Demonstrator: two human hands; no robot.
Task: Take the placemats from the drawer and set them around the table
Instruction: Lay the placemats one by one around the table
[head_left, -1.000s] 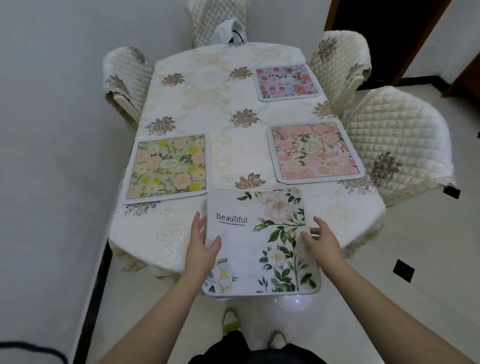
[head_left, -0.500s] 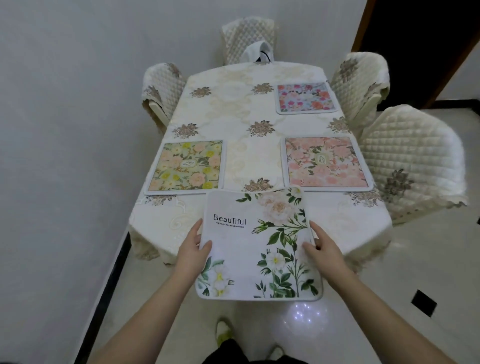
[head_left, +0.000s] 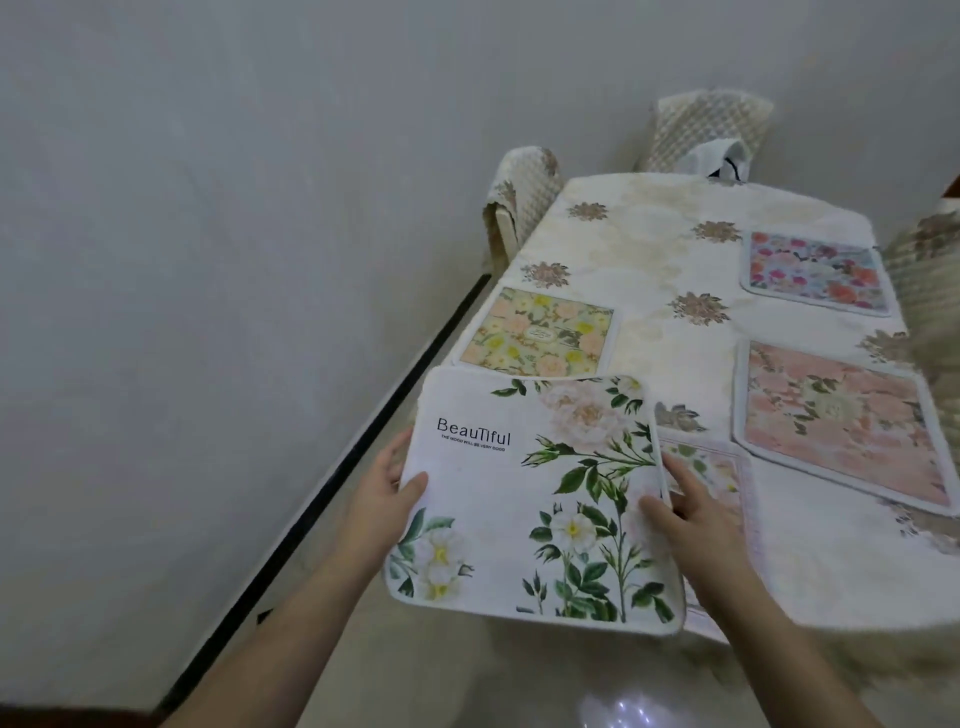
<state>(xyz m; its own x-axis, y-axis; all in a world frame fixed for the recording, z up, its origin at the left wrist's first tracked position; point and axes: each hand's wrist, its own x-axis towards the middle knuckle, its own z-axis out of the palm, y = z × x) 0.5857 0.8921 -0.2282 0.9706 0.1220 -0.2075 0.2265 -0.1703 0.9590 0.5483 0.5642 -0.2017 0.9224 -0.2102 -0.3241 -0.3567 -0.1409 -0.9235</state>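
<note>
White placemat held over near table corner

Left hand (head_left: 382, 496) gripping left edge of the white "Beautiful" placemat (head_left: 535, 499), thumb on top. Yellow-green placemat (head_left: 540, 332) flat at left table (head_left: 639, 270) edge, just beyond. Right hand (head_left: 696, 512) gripping the white mat's right edge, thumb on top, above a pale pink mat (head_left: 722, 478) at near edge. Peach placemat (head_left: 841, 421) and multicolour placemat (head_left: 815, 273) along right edge.

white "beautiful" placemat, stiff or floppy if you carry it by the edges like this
Probably fairly stiff: the white placemat stays nearly flat though the left hand and right hand grip only its side edges. Its corners barely droop, so it likely has padding. It looks light, held by thumbs and fingertips alone.
</note>
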